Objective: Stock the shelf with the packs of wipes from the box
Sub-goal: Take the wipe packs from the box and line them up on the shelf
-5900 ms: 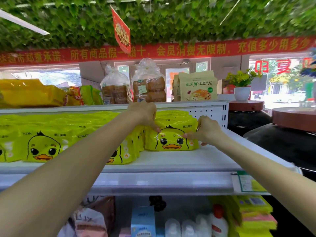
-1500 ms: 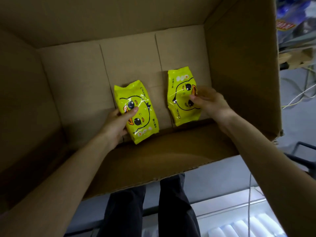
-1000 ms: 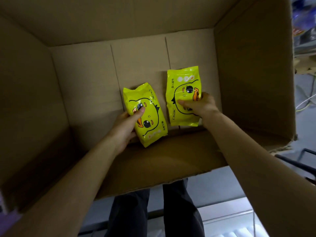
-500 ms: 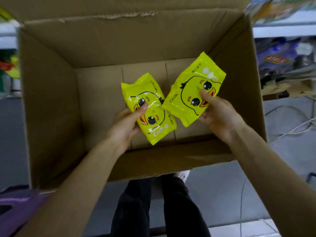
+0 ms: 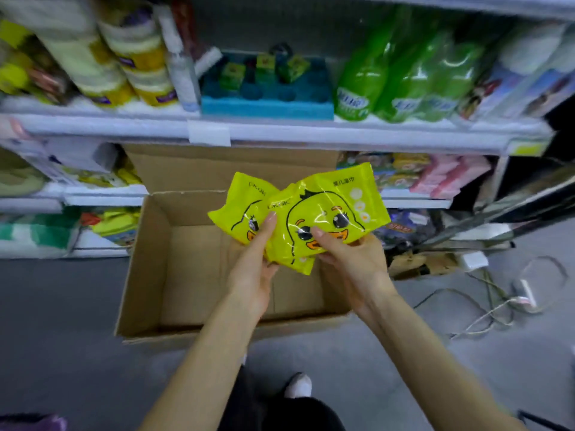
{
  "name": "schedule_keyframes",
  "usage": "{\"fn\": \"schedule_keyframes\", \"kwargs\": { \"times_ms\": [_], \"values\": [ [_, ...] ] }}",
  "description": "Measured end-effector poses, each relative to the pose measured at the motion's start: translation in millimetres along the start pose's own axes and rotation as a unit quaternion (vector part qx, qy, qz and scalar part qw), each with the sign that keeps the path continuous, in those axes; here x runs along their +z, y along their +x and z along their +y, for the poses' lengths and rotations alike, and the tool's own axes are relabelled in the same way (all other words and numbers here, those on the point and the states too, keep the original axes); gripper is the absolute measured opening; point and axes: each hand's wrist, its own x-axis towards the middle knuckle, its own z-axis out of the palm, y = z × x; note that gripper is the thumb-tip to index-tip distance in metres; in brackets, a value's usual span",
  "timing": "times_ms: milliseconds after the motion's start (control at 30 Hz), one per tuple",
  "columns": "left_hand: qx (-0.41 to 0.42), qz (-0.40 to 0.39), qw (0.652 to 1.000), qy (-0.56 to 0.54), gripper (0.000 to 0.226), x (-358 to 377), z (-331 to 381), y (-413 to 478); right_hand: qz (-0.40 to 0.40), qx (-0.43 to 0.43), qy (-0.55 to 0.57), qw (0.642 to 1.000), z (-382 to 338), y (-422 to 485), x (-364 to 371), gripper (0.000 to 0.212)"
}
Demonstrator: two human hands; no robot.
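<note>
**While Held Above the Box, Two Packs of Wipes Overlap**

Where the shelving (image 5: 280, 132) fills the upper half of the head view, its tiers carry blurred stock: green bottles (image 5: 404, 79) at upper right, a blue tray (image 5: 267, 104) at centre. An open cardboard box (image 5: 149, 259) stands on the grey floor against the foot of the shelving, with its far flap upright.

Both yellow duck-print packs are held in the air above the box opening, below the level of the green bottles' tier. The right pack (image 5: 329, 209) lies in front and covers the right edge of the left pack (image 5: 242, 209); the two touch.

The left hand (image 5: 252, 275) grips the left pack from below, thumb pressed across its printed face, with the other fingers hidden behind it. The right hand (image 5: 351, 262) grips the right pack likewise, thumb on the duck's beak and fingers curled beneath.

Loose cables (image 5: 485, 312) lie on the floor to the right. A white shoe (image 5: 298, 385) shows beneath the arms.
</note>
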Motion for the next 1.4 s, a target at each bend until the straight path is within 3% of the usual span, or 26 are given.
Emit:
{"fn": "schedule_keyframes", "kwargs": {
  "times_ms": [100,167,233,400,533,667,833,933,967,1033,1100,1167,1200,1267,1400],
  "values": [
    [0.055,0.002,0.998,-0.025,0.045,32.5,20.6,-35.3,0.004,-0.043,-0.016,0.999,-59.5,-25.6,-21.7,0.024],
    [0.081,-0.001,0.996,-0.032,0.025,51.2,36.2,-57.0,0.015,-0.086,-0.045,0.995,-103.8,-40.3,-40.0,0.039],
    [0.100,-0.014,0.995,-0.021,0.030,70.6,54.1,-79.7,0.014,-0.143,-0.093,0.985,-147.2,-55.5,-50.7,0.044],
    [0.154,-0.076,0.985,-0.012,0.030,117.2,93.9,-136.7,0.013,-0.288,-0.140,0.947,-228.5,-93.4,-52.5,0.014],
    [0.156,-0.110,0.980,-0.053,0.066,155.7,121.4,-179.4,0.067,-0.378,-0.147,0.912,-260.5,-115.0,-49.5,0.028],
    [0.167,-0.094,0.979,-0.068,0.049,185.7,153.4,-211.8,0.089,-0.419,-0.106,0.897,-294.5,-137.4,-41.1,0.036],
    [0.187,-0.109,0.975,-0.053,0.064,206.9,189.7,-233.6,0.085,-0.392,-0.015,0.916,-333.1,-153.8,-31.3,0.048],
    [0.176,-0.152,0.971,-0.053,0.076,221.7,206.8,-247.3,0.075,-0.337,0.013,0.938,-351.7,-158.9,-27.1,0.111],
    [0.174,-0.154,0.971,-0.052,0.081,225.7,211.5,-250.0,0.074,-0.326,0.017,0.942,-357.9,-161.4,-27.2,0.117],
    [0.178,-0.148,0.972,-0.042,0.106,233.4,221.4,-254.8,0.063,-0.314,0.012,0.947,-372.7,-170.8,-27.6,0.105],
    [0.204,-0.131,0.969,-0.036,0.127,240.9,231.5,-254.5,0.053,-0.307,-0.033,0.950,-389.1,-176.0,-35.7,0.071],
    [0.219,-0.126,0.967,-0.032,0.119,250.0,242.2,-258.6,0.002,-0.309,-0.083,0.947,-405.3,-182.4,-45.5,0.038],
    [0.222,-0.129,0.966,-0.027,0.104,255.1,247.3,-260.4,-0.021,-0.307,-0.121,0.944,-413.0,-183.9,-49.1,0.034],
    [0.217,-0.130,0.967,-0.023,0.082,267.3,255.0,-259.7,-0.030,-0.308,-0.179,0.934,-425.4,-178.0,-55.4,0.040],
    [0.218,-0.142,0.965,0.003,0.081,291.5,269.9,-257.6,0.007,-0.316,-0.189,0.930,-450.7,-171.9,-60.5,0.069]
  ]
}}
